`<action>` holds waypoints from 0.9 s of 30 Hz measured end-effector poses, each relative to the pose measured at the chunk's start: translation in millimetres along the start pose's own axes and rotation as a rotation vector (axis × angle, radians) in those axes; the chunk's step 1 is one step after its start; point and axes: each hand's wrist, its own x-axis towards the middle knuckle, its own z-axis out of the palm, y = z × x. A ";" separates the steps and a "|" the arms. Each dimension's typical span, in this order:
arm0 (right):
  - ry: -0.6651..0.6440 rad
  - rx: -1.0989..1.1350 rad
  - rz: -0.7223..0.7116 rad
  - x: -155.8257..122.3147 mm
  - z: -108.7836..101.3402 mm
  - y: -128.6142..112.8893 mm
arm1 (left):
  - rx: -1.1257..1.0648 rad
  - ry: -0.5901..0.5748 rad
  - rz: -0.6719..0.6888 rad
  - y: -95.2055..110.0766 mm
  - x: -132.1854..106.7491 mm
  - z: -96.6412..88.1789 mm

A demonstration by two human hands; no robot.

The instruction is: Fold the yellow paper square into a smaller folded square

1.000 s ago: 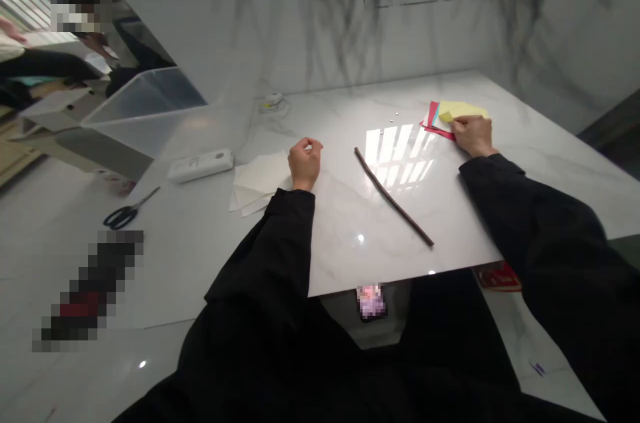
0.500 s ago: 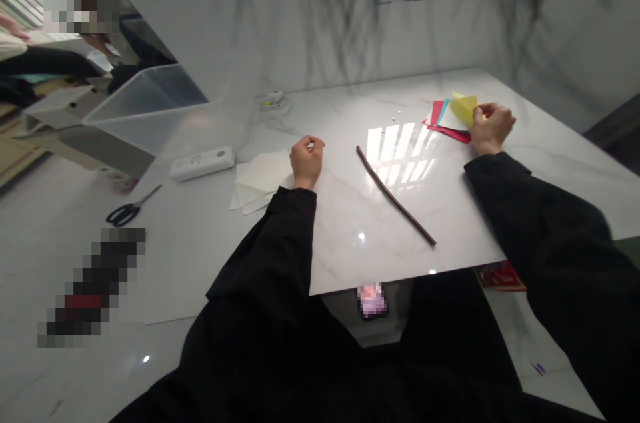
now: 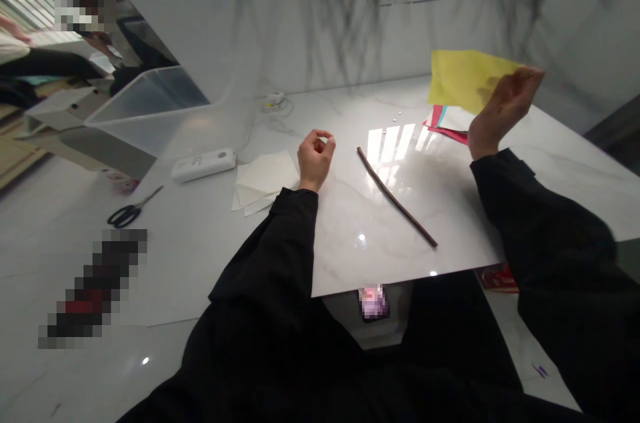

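My right hand is raised above the table's far right and holds a yellow sheet of paper up in the air. Under it lies a small stack of coloured paper, red and teal edges showing. My left hand rests curled on the white marble table, fingers closed with nothing visible in them, beside a pile of white paper sheets. A thin dark stick lies diagonally between my hands.
A white power strip and black scissors lie to the left. A clear plastic bin stands at the back left, with another person beyond it. A small white object with a cable sits by the wall.
My right hand took the yellow sheet off the coloured stack and lifted it into the air. My left hand lifted slightly and shifted right.
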 end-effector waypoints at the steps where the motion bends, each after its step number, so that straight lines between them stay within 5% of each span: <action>1: -0.033 0.006 0.012 -7.0 3.3 -10.9 | -0.040 -0.057 0.025 1.8 -1.8 2.3; 8: -0.484 0.132 0.277 -58.2 28.9 -52.9 | -0.213 -0.276 0.054 4.3 -6.7 9.6; 12: -0.536 0.249 0.391 -85.8 44.6 -51.2 | -0.287 -0.333 -0.021 1.3 -4.2 11.0; 19: -0.824 0.210 0.606 -113.3 67.7 -36.9 | -0.397 -0.366 -0.103 -3.3 -3.6 14.5; 27: -0.702 0.119 0.622 -124.2 73.7 -43.7 | -0.284 -0.175 -0.145 -18.4 0.5 14.0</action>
